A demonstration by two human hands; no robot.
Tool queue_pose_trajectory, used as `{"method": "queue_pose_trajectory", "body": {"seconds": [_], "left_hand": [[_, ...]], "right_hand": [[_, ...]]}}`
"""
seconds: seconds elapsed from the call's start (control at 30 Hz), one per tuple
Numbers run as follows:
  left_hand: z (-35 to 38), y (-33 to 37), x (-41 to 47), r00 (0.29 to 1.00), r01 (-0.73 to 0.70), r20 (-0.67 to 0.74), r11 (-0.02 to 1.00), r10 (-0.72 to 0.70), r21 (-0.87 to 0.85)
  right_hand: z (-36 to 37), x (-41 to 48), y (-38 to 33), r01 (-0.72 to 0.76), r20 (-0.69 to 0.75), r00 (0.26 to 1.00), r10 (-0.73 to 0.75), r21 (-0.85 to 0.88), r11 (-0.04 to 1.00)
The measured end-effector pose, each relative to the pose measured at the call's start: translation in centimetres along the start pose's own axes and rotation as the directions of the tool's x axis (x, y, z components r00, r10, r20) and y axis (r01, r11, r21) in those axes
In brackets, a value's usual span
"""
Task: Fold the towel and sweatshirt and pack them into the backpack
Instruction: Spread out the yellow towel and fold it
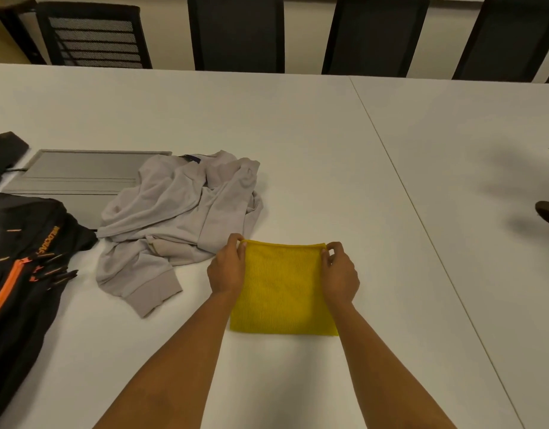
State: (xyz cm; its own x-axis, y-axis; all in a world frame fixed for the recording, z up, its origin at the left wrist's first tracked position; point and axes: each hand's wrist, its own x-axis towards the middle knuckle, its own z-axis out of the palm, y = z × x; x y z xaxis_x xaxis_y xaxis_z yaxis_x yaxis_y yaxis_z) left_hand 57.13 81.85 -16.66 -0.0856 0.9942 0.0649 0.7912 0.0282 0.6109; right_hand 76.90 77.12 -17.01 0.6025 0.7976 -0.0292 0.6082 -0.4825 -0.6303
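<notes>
Table: one long white smooth-topped table [329, 134], made of two slabs that meet at a thin seam [421, 212] running diagonally on the right.

Chairs: at least four black chairs [236, 32] along the far edge. The leftmost has a slatted mesh back; the others show plain dark backs.

Backpack: one black fabric backpack [25, 274] lying flat at the left edge of the table. It has one bright orange zipper line and several orange-tipped pulls. Orange lettering runs sideways on it, too blurred to read with certainty.

Sweatshirt: one pale grey soft-knit sweatshirt [174, 212], unfolded and crumpled in a heap, just right of the backpack. One ribbed cuff points toward the near edge, and a small dark neck label shows at the top.

Panel: one flat grey rectangular metal panel [75, 174] behind the sweatshirt, partly covered by it.

Towel: one yellow square towel of finely ribbed cloth [282, 289], flat on the table, centre near, its far-left corner just beside the sweatshirt.

Hands: two, bare-armed. The left hand [227, 267] pinches the towel's far-left corner between thumb and fingers. The right hand [339, 274] pinches the far-right corner likewise.

Right edge: one small dark rounded object [548, 212], cut off and unidentifiable.
</notes>
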Motion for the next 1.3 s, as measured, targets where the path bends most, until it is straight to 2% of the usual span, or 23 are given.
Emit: {"method": "queue_pose_trajectory", "body": {"seconds": [0.13,0.27,0.33,0.4,0.47,0.53,0.6,0.63,0.73,0.8,0.9,1.0,1.07,1.13,1.23,1.3], "left_hand": [[1.5,-1.5,0.0,1.000,0.022,0.024,0.993,-0.020,-0.115],[1.7,-1.0,-0.8,0.997,0.073,-0.025,0.978,-0.079,-0.196],[1.7,-0.1,-1.6,0.993,0.067,-0.082,0.981,-0.083,-0.181],[2.0,0.8,-2.7,0.990,-0.018,-0.139,0.994,0.002,-0.111],[2.6,1.5,-4.0,0.978,-0.154,-0.144,0.988,0.151,-0.010],[3.5,1.8,-5.4,0.965,-0.241,-0.075,0.962,0.252,0.125],[4.4,1.5,-6.5,0.972,-0.233,0.026,0.941,0.234,0.244],[4.7,1.2,-6.8,0.973,-0.229,0.060,0.934,0.221,0.273],[4.8,0.5,-7.2,0.966,-0.255,0.114,0.915,0.230,0.312],[4.5,0.4,-7.0,0.965,-0.262,0.117,0.900,0.236,0.349],[4.1,0.3,-6.8,0.968,-0.252,0.108,0.900,0.229,0.355],[3.6,0.4,-6.9,0.973,-0.228,0.103,0.912,0.205,0.342],[3.5,0.5,-7.2,0.976,-0.214,0.105,0.923,0.189,0.320],[3.6,0.5,-7.7,0.974,-0.223,0.110,0.928,0.199,0.299],[3.9,0.3,-8.3,0.964,-0.251,0.155,0.927,0.215,0.279],[4.3,-0.3,-8.5,0.960,-0.263,0.175,0.924,0.220,0.277]], "right_hand": [[1.0,-0.3,1.3,0.002,0.002,1.000,-0.002,-0.034,0.999],[1.2,-0.3,1.6,0.107,0.038,0.994,-0.106,-0.024,0.994],[1.5,-0.5,1.5,0.125,-0.015,0.992,-0.125,0.000,0.992],[1.6,-1.0,1.3,0.179,-0.119,0.976,-0.183,-0.044,0.983],[1.7,-1.8,0.8,0.362,-0.122,0.918,-0.377,-0.133,0.923],[2.5,-2.5,0.7,0.618,0.049,0.781,-0.623,-0.205,0.759],[3.5,-2.8,1.4,0.753,0.254,0.657,-0.710,-0.256,0.606],[3.9,-2.8,1.9,0.766,0.323,0.643,-0.695,-0.268,0.584],[4.1,-2.7,2.5,0.731,0.388,0.681,-0.621,-0.314,0.606],[4.1,-3.3,2.0,0.662,0.340,0.750,-0.568,-0.376,0.649],[4.0,-5.0,0.4,0.456,0.230,0.890,-0.394,-0.492,0.742],[3.4,-5.9,-1.1,0.281,0.138,0.959,-0.246,-0.543,0.791],[2.8,-5.7,-0.9,0.237,0.061,0.969,-0.240,-0.508,0.828],[2.1,-4.9,0.2,0.257,0.016,0.960,-0.281,-0.457,0.851],[2.1,-4.4,2.3,0.382,0.017,0.913,-0.407,-0.380,0.843],[2.4,-4.9,3.1,0.512,0.101,0.852,-0.515,-0.374,0.773]]}}
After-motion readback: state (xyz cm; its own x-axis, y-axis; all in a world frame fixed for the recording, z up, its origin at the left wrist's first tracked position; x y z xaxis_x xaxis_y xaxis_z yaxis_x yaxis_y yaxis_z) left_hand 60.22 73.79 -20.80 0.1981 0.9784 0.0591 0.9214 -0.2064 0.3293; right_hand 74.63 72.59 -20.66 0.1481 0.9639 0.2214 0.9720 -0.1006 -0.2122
